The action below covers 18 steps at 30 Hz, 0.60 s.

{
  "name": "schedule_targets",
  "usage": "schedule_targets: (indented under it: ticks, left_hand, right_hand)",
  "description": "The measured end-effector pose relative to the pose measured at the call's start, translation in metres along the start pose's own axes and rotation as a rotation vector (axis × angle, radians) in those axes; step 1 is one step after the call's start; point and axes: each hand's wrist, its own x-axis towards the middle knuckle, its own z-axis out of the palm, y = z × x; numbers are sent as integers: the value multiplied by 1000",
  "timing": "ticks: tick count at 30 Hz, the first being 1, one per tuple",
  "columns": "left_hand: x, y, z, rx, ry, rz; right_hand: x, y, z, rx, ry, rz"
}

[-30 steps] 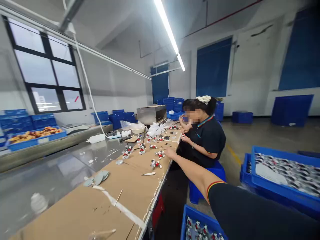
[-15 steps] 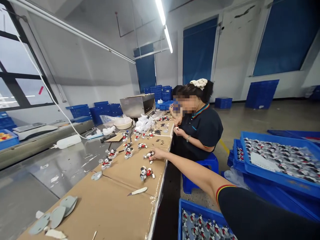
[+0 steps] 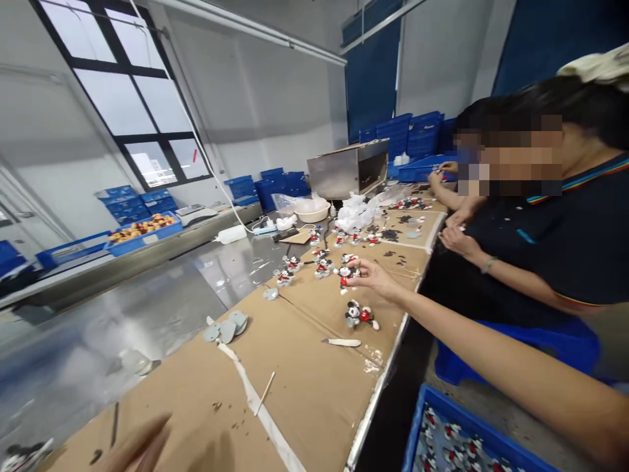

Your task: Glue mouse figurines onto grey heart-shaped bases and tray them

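My right hand (image 3: pixel 371 278) reaches in from the right, its fingers closed on a small mouse figurine (image 3: pixel 344 276) with black ears and red shorts, held upright just over the cardboard. Another mouse figurine (image 3: pixel 361 316) lies on its side nearer to me. Below that lies a craft knife (image 3: pixel 343 342) with a pale handle. At the bottom left edge my left hand (image 3: pixel 140 446) shows only in part, slightly blurred, fingers stretched out and nothing visible in them. A dark and white figurine (image 3: pixel 27 455) is cut off in the corner.
Several figurines (image 3: pixel 323 267) stand further along the cardboard-covered table (image 3: pixel 295 393). Grey discs (image 3: pixel 228 328) and a thin stick (image 3: pixel 265 393) lie to the left. Two co-workers (image 3: pixel 555 249) sit along the right side. A blue crate (image 3: pixel 417 426) of figurines stands below the table's edge.
The view has swung left and nearer to the table. My right hand has raised the figurine, which was lying tilted, to upright. My left hand has come into view at bottom left.
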Motion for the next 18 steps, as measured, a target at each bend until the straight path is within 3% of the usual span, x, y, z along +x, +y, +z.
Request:
schedule_targets:
  ticks: [2, 3, 5, 8, 11, 14, 18]
  left_hand:
    - [31, 13, 15, 70, -195, 102]
    - [49, 21, 27, 231, -435, 245]
    - [84, 36, 54, 280, -509, 305]
    - [119, 49, 89, 291, -595, 334]
    - [128, 52, 113, 318, -649, 360]
    - [127, 52, 124, 321, -641, 366]
    - [130, 51, 107, 177, -646, 368]
  right_hand:
    - [-19, -10, 36, 60, -123, 2]
    - [-31, -12, 55, 73, -195, 19]
    - [-53, -11, 89, 54, -299, 62]
    - [-79, -5, 119, -203, -316, 81]
    - [-92, -1, 122, -380, -320, 81]
    - [-94, -2, 113, -458, -297, 58]
    - [-67, -9, 114, -610, -186, -76]
